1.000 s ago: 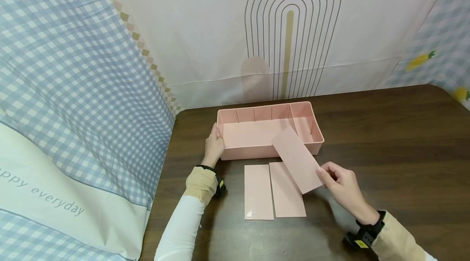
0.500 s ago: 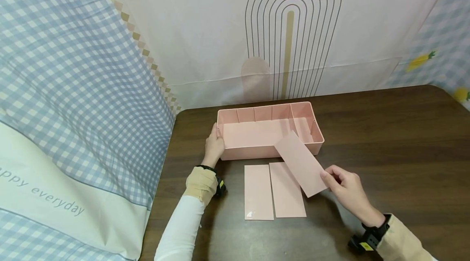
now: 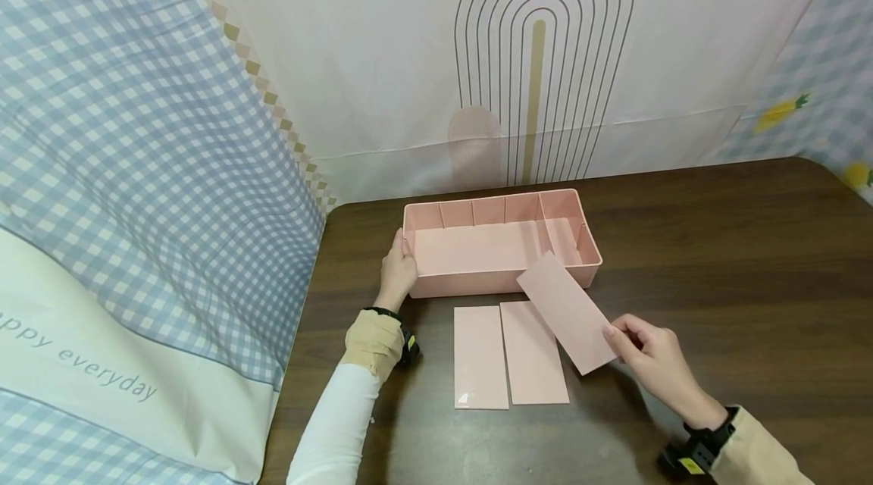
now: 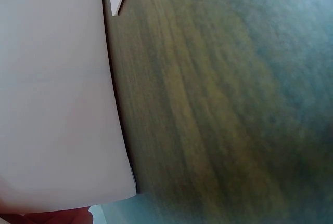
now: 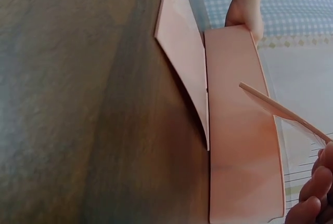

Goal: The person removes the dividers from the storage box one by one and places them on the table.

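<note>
An open pink box (image 3: 464, 285) lies lengthwise near the far side of the table, with a wall setting off its right-hand section. My left hand (image 3: 397, 270) grips the left end of the box, its fingers along the outside. In the left wrist view the box wall (image 4: 57, 104) hides most of that hand. Between thumb and fingers, my right hand (image 3: 651, 360) pinches the lower right corner of a flat pink panel (image 3: 569, 316). The panel slants in the air, its upper end before the box front; the right wrist view shows it (image 5: 286, 110) nearly edge-on.
Two more pink panels, the left one (image 3: 480, 358) and the right one (image 3: 539, 367), lie side by side before the box. The wooden table (image 3: 736, 265) extends to the right. Behind it hangs a white patterned cloth (image 3: 382, 76); blue checked cloth (image 3: 170, 129) hangs at left.
My right hand has drawn back a little, toward the lower right, bringing the pinched panel with it. The left hand, the box and the two lying panels have stayed put.
</note>
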A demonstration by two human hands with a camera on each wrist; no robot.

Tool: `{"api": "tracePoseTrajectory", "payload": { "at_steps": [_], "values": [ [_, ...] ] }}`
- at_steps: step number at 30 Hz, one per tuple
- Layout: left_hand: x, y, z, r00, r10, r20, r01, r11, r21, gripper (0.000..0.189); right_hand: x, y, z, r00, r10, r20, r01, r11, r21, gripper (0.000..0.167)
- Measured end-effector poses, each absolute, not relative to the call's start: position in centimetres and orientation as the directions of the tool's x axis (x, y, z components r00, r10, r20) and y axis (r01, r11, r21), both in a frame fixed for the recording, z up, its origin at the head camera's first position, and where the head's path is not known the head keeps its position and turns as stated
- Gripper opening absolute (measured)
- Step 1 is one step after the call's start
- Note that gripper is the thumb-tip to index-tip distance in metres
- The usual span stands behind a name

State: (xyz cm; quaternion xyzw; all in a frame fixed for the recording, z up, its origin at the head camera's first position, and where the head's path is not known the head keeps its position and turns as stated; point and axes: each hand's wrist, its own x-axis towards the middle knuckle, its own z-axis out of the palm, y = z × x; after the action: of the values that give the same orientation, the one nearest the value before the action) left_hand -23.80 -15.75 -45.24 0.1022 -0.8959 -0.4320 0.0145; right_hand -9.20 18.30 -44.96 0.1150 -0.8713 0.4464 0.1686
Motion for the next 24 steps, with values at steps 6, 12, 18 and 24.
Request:
{"api": "tracePoseTrajectory", "payload": {
  "at_steps": [6, 12, 18, 24],
  "values": [
    [-23.8, -15.8, -45.3, -0.979, -0.194, -0.063, -0.17, 0.603, 0.779, 0.046, -9.0, 18.7, -45.4, -0.901, -0.07, 0.429, -0.387, 0.58, -0.717, 0.024],
    [-23.9, -15.8, -45.3, -0.979, -0.193, -0.059, -0.167, 0.613, 0.772, 0.046, -8.7, 19.0, -45.8, -0.903, -0.089, 0.421, -0.384, 0.609, -0.694, 0.025],
    [-23.9, -15.8, -45.3, -0.979, -0.195, -0.058, -0.167, 0.61, 0.775, 0.046, -8.6, 19.2, -46.3, -0.908, -0.081, 0.412, -0.37, 0.62, -0.692, 0.024],
    [-24.0, -15.9, -45.3, -0.978, -0.198, -0.069, -0.177, 0.605, 0.776, 0.046, -8.4, 19.4, -46.6, -0.92, -0.06, 0.388, -0.335, 0.635, -0.696, 0.021]
  ]
}}
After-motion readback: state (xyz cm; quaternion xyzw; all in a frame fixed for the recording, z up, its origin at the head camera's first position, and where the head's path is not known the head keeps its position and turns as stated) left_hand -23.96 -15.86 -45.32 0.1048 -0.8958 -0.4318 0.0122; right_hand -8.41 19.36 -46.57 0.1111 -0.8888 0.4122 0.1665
